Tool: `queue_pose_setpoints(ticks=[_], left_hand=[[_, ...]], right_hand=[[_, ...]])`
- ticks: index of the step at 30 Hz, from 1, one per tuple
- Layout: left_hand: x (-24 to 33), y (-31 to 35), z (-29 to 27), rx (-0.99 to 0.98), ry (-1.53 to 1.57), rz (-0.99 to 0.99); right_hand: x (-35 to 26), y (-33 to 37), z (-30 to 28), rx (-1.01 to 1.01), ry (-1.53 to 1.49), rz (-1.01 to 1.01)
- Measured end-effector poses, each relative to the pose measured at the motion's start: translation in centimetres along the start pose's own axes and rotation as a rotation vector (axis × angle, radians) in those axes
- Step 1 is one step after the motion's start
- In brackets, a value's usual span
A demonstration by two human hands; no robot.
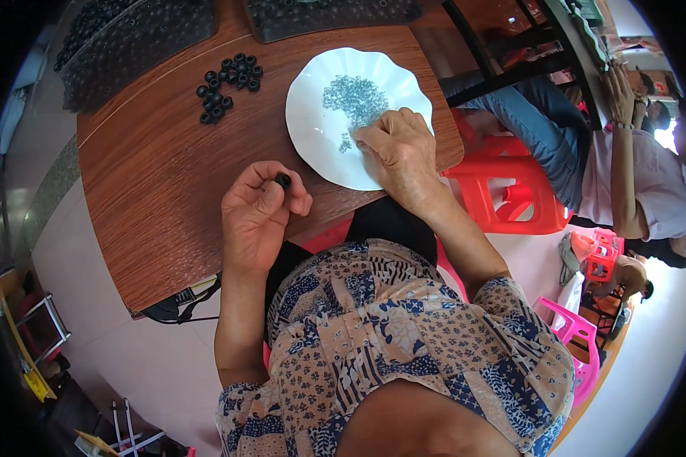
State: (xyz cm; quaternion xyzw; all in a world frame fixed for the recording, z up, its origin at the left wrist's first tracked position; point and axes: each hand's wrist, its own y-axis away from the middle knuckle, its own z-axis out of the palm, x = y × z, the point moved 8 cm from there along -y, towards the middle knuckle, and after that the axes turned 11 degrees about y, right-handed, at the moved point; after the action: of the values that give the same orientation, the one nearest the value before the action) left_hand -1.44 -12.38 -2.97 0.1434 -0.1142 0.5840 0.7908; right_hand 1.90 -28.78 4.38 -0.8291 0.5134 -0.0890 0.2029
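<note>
Between the thumb and fingers of my left hand [258, 209] is a small round black part [283, 180] with a hole in it. That hand is raised near the table's front edge, left of a white plate with a wavy rim [312, 91]. My right hand [400, 156] reaches over the plate's right side, thumb and fingers pinched together at the small clear pieces; whatever is between the fingertips is hidden. A pile of tiny clear, greyish pieces [356, 99] lies on the plate. Several black parts like the held one [236, 72] lie loosely on the wooden table.
Two clear containers full of black parts [141, 46] [331, 19] stand at the table's back edge. Beyond the wooden table's [160, 206] right side is a red plastic stool [503, 183]. A person in jeans [537, 126] sits there, a hand at another table.
</note>
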Motion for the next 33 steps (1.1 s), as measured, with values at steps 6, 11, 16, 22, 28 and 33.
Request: queue_pose_setpoints(ticks=[6,11,16,22,28,33], left_hand=[[0.1,0.2,0.2,0.030,-0.043,0.010],[0.0,0.0,0.1,0.017,-0.006,0.038],[-0.1,0.2,0.1,0.040,-0.024,0.043],[-0.1,0.3,0.3,0.052,-0.075,0.039],[-0.1,0.6,0.2,0.083,-0.063,0.070],[0.0,0.6,0.0,0.071,-0.075,0.078]], right_hand=[[-0.8,-0.1,0.1,0.031,0.042,-0.057],[-0.9,0.0,-1.0,0.021,-0.054,-0.005],[-2.3,-0.8,-2.2,-0.033,-0.325,0.065],[-5.6,-1.4,-2.4,-0.015,-0.677,0.016],[-6.0,-1.2,-1.2,-0.055,-0.708,0.027],[-6.1,-1.7,-0.7,-0.128,-0.761,0.043]])
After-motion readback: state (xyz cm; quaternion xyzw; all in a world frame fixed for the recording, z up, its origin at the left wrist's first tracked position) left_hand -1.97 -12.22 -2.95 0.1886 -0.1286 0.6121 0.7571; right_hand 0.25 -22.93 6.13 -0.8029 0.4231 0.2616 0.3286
